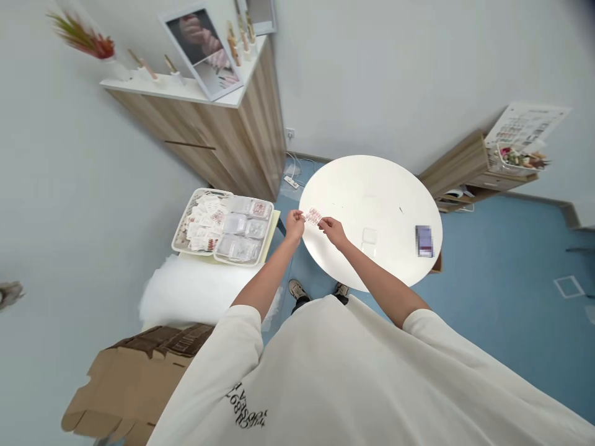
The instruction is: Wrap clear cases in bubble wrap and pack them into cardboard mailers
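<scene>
Over the left edge of a round white table [362, 179], a small clear sheet of reddish press-on nails [313, 216] is stretched between my hands. My left hand [294, 225] pinches it at its left edge. Fingers of my right hand [333, 231] are closed on its lower right corner. To the right of my right hand, a small clear plastic box [370, 235] lies opened on the tabletop. Left of my left hand are a white basket [175, 238] full of white cards, some with reddish nails, and a white tray [266, 253] holding several clear plastic boxes.
A blurred purple item [424, 241] lies on the table's right side. Behind the baskets stands a wooden cabinet [214, 136] with a picture frame and brushes. A white padded roll [176, 291] and flattened cardboard [125, 384] are at lower left; a power strip [291, 181] is on the floor.
</scene>
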Motion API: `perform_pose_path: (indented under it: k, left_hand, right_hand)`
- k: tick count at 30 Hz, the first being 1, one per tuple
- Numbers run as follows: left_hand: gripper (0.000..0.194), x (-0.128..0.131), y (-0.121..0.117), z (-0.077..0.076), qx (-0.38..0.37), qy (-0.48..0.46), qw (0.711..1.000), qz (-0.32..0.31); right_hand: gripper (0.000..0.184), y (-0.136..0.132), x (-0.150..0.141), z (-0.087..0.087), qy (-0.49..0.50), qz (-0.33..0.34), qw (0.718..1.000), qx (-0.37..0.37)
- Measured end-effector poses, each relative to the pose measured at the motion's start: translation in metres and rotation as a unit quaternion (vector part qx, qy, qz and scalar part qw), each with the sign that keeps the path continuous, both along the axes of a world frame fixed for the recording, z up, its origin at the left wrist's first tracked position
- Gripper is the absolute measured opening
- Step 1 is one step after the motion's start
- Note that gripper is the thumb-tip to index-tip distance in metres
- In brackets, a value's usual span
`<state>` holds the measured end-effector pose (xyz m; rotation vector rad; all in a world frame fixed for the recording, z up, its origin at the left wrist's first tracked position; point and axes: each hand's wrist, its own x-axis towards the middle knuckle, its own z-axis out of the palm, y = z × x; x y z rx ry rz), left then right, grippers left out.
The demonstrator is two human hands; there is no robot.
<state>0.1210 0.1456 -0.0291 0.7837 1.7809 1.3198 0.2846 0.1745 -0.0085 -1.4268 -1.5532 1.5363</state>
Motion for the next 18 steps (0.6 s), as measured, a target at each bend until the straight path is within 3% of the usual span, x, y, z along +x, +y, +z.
perform_pose_path:
  k: [5, 10, 14, 18]
  left_hand:
    - [0.024, 0.102, 0.004, -0.019, -0.060, -0.063, 0.995, -0.037]
    - [0.021, 0.180, 0.008, -0.042, -0.091, -0.080, 0.989, -0.088]
    - [0.022, 0.221, 0.005, -0.057, -0.125, -0.103, 0.981, -0.106]
    - [0.020, 0.242, -0.001, -0.067, -0.161, -0.110, 0.973, -0.125]
  right_hand:
    - [0.016, 0.006, 0.099, -0.018, -0.027, -0.080, 0.996, -0.035]
    - [0.013, 0.011, 0.186, -0.037, -0.030, -0.115, 0.990, -0.075]
    - [0.014, 0.012, 0.234, -0.052, -0.025, -0.139, 0.985, -0.100]
    - [0.013, 0.010, 0.264, -0.065, -0.046, -0.156, 0.979, -0.120]
